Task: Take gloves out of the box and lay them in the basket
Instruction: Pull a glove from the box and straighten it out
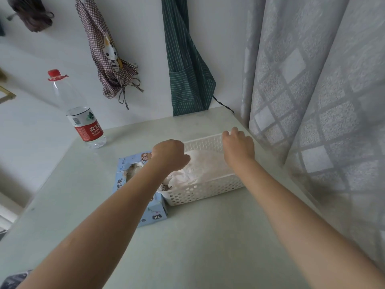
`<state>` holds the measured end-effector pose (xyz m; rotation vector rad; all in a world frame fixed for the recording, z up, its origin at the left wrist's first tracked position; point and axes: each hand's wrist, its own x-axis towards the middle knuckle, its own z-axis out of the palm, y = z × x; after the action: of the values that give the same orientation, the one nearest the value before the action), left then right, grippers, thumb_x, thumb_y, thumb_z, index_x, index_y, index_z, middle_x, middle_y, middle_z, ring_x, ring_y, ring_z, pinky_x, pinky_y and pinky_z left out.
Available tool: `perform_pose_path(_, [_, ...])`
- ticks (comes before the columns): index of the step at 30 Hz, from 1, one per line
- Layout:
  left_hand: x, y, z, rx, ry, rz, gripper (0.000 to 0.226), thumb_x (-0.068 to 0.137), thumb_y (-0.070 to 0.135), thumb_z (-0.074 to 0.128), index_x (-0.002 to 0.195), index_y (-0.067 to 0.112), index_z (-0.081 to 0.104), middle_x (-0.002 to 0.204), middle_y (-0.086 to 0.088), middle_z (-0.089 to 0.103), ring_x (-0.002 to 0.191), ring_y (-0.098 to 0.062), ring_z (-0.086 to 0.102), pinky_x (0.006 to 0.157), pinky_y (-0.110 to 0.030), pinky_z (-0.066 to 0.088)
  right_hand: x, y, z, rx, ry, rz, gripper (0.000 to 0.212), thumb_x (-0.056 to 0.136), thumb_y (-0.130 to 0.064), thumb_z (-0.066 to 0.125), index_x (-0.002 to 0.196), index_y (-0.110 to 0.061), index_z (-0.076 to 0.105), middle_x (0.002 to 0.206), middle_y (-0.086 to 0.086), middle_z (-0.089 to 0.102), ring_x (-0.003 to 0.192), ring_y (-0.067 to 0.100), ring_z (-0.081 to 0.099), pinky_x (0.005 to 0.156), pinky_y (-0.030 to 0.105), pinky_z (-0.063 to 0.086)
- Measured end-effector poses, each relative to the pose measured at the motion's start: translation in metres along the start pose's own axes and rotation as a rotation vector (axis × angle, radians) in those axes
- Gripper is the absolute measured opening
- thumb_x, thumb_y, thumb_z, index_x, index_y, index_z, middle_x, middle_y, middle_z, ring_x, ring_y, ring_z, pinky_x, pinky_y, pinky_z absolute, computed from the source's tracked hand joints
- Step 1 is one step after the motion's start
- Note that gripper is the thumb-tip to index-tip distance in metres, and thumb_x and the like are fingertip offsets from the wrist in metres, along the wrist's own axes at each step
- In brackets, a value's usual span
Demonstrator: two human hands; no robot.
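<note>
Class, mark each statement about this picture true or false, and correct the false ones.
1. The white basket already holds gloves. True.
2. The glove box lies right of the basket. False: it lies on the left, against it.
3. The water bottle lies on its side. False: it stands upright.
4. The right hand is at the basket's far rim. True.
5. The left hand is above the near end of the box. False: it is above the far end.
</note>
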<state>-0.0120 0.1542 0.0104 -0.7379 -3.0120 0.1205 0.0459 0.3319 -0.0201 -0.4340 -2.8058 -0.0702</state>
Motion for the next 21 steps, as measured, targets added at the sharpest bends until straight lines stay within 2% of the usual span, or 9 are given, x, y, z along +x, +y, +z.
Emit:
perform_pose_path(2, [-0.001,0.007,0.003,-0.2,-0.078,0.066,0.032,0.093,0.046,0.054,0.097,0.015,0.059,0.09,0.001,0.06,0.081,-0.019,0.056,0.067,-0.029,0.044,0.0,-0.006,-0.002,0.069,-0.022,-0.038,0.036,0.088,0.001,0.051,0.123,-0.009,0.049,0.121,0.012,0.051,0.108,0.029,0.055,0.074,0.034,0.038])
perform_pose_path(5, [-0.005,0.013,0.013,-0.274,-0.328,0.122,0.057,0.086,0.056,0.064,0.13,0.025,0.047,0.112,0.0,0.058,0.092,-0.017,0.053,0.079,-0.03,0.042,-0.004,-0.011,0.001,0.215,-0.208,-0.061,0.033,0.092,-0.002,0.045,0.122,-0.011,0.052,0.117,0.009,0.057,0.103,0.029,0.058,0.072,0.032,0.039])
perform_pose_path(7, [-0.008,0.009,0.023,-0.266,-0.424,0.101,0.063,0.086,0.049,0.068,0.139,0.027,0.042,0.115,-0.002,0.057,0.081,-0.017,0.058,0.074,-0.028,0.048,-0.008,-0.01,0.002,0.212,-0.346,-0.048,0.022,0.093,-0.01,0.047,0.114,-0.01,0.056,0.107,0.007,0.059,0.093,0.028,0.057,0.069,0.03,0.039])
perform_pose_path(9, [-0.009,0.0,0.028,-0.333,-0.422,0.082,0.06,0.086,0.035,0.07,0.139,0.027,0.043,0.102,-0.001,0.059,0.069,-0.016,0.063,0.063,-0.028,0.054,-0.01,-0.008,0.002,0.213,-0.394,-0.026,0.01,0.093,-0.013,0.049,0.101,-0.01,0.055,0.089,0.004,0.053,0.081,0.026,0.052,0.065,0.029,0.038])
perform_pose_path(10, [-0.009,-0.004,0.027,-0.382,-0.405,0.082,0.058,0.086,0.027,0.071,0.138,0.026,0.045,0.095,0.0,0.062,0.067,-0.016,0.065,0.063,-0.029,0.057,-0.009,-0.006,0.0,0.217,-0.379,-0.019,0.004,0.093,-0.013,0.049,0.094,-0.011,0.053,0.081,0.002,0.048,0.079,0.025,0.05,0.063,0.028,0.037])
perform_pose_path(12, [-0.011,-0.015,0.02,-0.506,-0.318,0.074,0.047,0.085,0.02,0.07,0.129,0.027,0.053,0.09,0.001,0.066,0.069,-0.015,0.068,0.069,-0.028,0.059,-0.007,-0.009,-0.005,0.243,-0.297,-0.006,0.011,0.092,-0.011,0.048,0.082,-0.012,0.047,0.073,0.0,0.04,0.076,0.026,0.047,0.056,0.027,0.031])
perform_pose_path(15, [-0.02,-0.039,0.004,-0.64,-0.027,-0.029,0.017,0.089,0.023,0.062,0.105,0.028,0.065,0.093,0.004,0.065,0.073,-0.014,0.066,0.073,-0.03,0.058,-0.005,-0.031,-0.018,0.307,-0.131,-0.069,0.028,0.09,-0.008,0.044,0.064,-0.014,0.037,0.068,0.0,0.038,0.068,0.025,0.044,0.047,0.028,0.021])
perform_pose_path(18, [-0.035,-0.08,0.003,-0.609,0.202,-0.197,0.012,0.09,0.022,0.057,0.093,0.024,0.069,0.091,0.003,0.067,0.072,-0.012,0.058,0.069,-0.027,0.051,-0.007,-0.074,-0.033,0.413,-0.066,-0.2,0.019,0.093,-0.013,0.046,0.076,-0.013,0.054,0.08,0.001,0.052,0.073,0.021,0.052,0.056,0.031,0.041])
perform_pose_path(21, [-0.053,-0.115,0.017,-0.584,0.188,-0.335,0.009,0.087,0.021,0.06,0.088,0.027,0.066,0.096,0.003,0.066,0.077,-0.016,0.06,0.066,-0.026,0.048,-0.014,-0.117,-0.037,0.521,-0.116,-0.331,0.013,0.093,-0.013,0.05,0.088,-0.014,0.062,0.092,0.001,0.062,0.082,0.019,0.057,0.069,0.031,0.049])
